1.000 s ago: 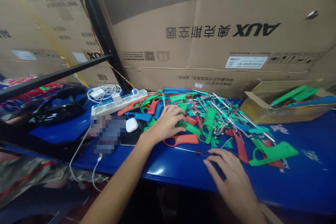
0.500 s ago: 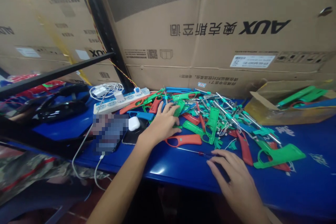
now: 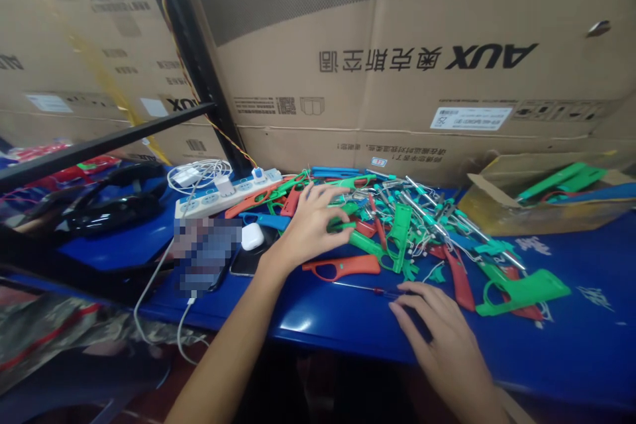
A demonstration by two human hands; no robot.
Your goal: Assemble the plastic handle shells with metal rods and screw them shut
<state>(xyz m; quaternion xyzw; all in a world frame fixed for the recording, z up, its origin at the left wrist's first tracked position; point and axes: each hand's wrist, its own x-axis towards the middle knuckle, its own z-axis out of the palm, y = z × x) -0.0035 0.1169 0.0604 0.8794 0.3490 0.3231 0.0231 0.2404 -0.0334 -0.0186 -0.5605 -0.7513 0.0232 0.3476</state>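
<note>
My left hand (image 3: 314, 222) reaches over the left part of a pile of lighter parts, fingers spread and curved down among green and red plastic shells. Its fingertips are partly hidden in the pile; I see nothing gripped. Just below it lies an orange lighter shell (image 3: 355, 265). In front of that is a thin screwdriver (image 3: 358, 287) with a red collar and a clear handle. My right hand (image 3: 440, 331) rests on the blue table at the handle's end, thumb and fingers apart. To its right lies a green lighter shell (image 3: 531, 291) on red pieces.
A white power strip (image 3: 199, 207), a phone (image 3: 211, 258) on a cable and a white earbud case (image 3: 252, 236) are at left. At right stands an open carton (image 3: 541, 220) holding shells. Large cardboard boxes (image 3: 397, 99) form the back; a black post (image 3: 193, 46) rises at left.
My left hand has shifted slightly and its fingers have moved a little over the pile. The orange shell's loop end shows farther left. My right hand stays almost still; the view shifts slightly.
</note>
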